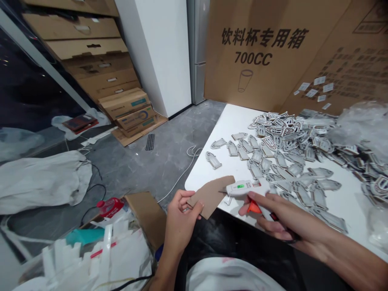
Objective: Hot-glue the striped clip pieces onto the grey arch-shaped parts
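My left hand [183, 216] pinches the lower left end of a brown cardboard piece [212, 195], which has a curved upper edge and hangs over the table's near corner. In my right hand [279, 216] is a white hot glue gun [247, 187] with an orange trigger; my fingers wrap round its handle. The gun points left, and its nozzle is at the cardboard's right part. Whether the tip touches the surface, I cannot tell. Beyond the gun, many small grey-and-white shaped pieces [257, 155] lie spread over the white table [201, 171].
A heap of similar pieces [281, 125] and clear plastic bags [363, 125] cover the table's right side. Behind stands a large cardboard box [257, 76]. At lower left is a carton of scraps [121, 250] with a red bottle [110, 207]. A white cable [182, 176] crosses the floor.
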